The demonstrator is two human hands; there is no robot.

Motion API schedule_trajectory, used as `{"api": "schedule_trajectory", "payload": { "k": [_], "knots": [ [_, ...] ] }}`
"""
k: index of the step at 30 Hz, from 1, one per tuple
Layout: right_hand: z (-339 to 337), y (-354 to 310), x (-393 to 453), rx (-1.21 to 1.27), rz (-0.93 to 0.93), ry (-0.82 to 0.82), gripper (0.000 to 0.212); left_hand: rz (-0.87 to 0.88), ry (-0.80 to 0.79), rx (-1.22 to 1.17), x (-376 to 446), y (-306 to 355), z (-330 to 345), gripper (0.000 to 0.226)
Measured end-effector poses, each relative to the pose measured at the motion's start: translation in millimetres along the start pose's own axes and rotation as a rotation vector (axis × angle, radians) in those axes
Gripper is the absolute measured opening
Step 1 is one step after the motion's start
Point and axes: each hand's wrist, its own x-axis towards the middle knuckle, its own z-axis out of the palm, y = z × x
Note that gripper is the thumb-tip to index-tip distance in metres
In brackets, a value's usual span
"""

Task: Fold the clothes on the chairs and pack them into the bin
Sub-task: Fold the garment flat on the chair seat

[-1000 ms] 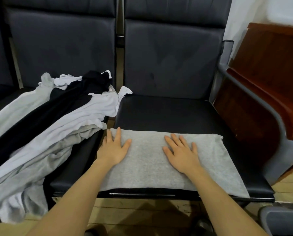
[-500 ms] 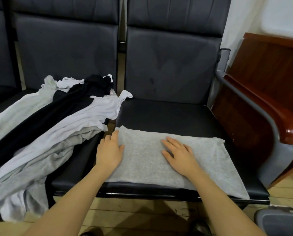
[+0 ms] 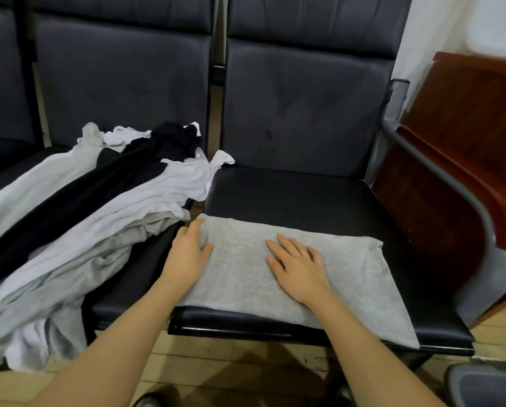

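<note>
The grey shirt (image 3: 298,268) lies folded on the seat (image 3: 290,195). The right hand (image 3: 300,268) presses flat, fingers spread, to pin it; the left hand (image 3: 190,254) curls over its 9 o'clock edge, apparently gathering it for another fold.
</note>
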Motion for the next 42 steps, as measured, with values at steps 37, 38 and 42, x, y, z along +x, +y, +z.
{"api": "schedule_trajectory", "payload": {
  "k": [37, 38, 42],
  "knots": [
    [-18, 71, -39, 0.698, 0.207, 0.473, 0.021, 0.462, 0.054, -0.350, -20, 156, 69, 0.027],
    [-20, 73, -42, 0.792, 0.247, 0.519, 0.019, 0.430, 0.050, -0.370, -21, 160, 73, 0.027],
    [-24, 77, -44, 0.968, 0.321, 0.611, 0.017, 0.454, -0.014, -0.365, -22, 172, 92, 0.028]
  ]
}}
